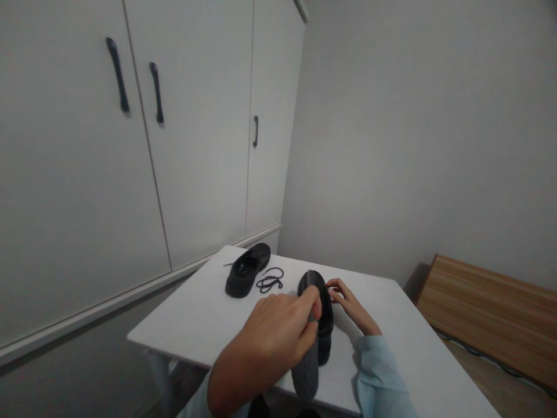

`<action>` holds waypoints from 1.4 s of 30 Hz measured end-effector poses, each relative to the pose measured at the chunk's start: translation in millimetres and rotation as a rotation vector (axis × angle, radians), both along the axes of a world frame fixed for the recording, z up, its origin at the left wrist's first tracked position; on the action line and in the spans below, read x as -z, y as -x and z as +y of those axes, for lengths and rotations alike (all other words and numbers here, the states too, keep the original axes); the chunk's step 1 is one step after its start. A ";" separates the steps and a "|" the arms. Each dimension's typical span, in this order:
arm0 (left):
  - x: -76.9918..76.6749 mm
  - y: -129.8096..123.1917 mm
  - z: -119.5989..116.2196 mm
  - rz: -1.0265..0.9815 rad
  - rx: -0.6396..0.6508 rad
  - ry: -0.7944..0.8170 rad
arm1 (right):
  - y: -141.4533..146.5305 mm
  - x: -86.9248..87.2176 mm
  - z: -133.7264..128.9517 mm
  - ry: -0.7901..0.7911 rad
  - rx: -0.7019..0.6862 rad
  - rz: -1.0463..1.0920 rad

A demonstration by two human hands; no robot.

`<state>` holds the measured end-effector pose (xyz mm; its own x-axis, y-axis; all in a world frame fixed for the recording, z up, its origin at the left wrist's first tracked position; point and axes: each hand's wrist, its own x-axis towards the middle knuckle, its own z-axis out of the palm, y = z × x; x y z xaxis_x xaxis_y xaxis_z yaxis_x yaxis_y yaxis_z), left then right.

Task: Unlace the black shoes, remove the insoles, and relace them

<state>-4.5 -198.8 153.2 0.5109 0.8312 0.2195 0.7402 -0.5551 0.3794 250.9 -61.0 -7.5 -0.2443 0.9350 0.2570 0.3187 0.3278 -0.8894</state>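
My left hand point(282, 325) is closed on a grey insole point(306, 371), whose lower end hangs near the front edge of the white table point(195, 325). Just behind the insole a black shoe point(325, 325) rests on the table, partly hidden by my left hand. The fingers of my right hand point(348, 302) touch the right side of this shoe, bent around its edge. Farther back on the left lies a second black shoe point(241, 281), with a coiled black lace point(270, 283) beside it.
White cabinet doors point(204, 145) with dark handles stand along the left. A grey wall point(413, 133) rises behind the table. At the right is a wooden board or surface point(491, 313), with a dark cable along its lower edge.
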 end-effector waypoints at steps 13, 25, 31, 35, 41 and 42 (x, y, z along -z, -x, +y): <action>83.9 -27.7 72.0 -0.538 -0.123 -0.258 | 2.6 -2.1 -0.1 0.026 0.022 0.046; 170.0 7.4 152.7 -0.614 -0.405 -0.327 | 0.2 1.4 2.9 0.001 0.014 0.026; 184.6 20.3 155.5 -0.421 -0.540 -0.105 | 1.9 -2.0 -0.1 0.003 0.018 0.023; 189.6 22.0 157.2 -0.279 -0.612 -0.019 | 2.0 -2.6 -0.7 0.007 0.020 0.027; 193.6 22.0 154.8 -0.015 -0.641 0.008 | 0.7 0.8 1.7 -0.001 0.026 0.034; 193.8 21.0 153.9 0.019 -0.649 0.010 | 0.4 1.8 2.4 -0.003 0.029 0.035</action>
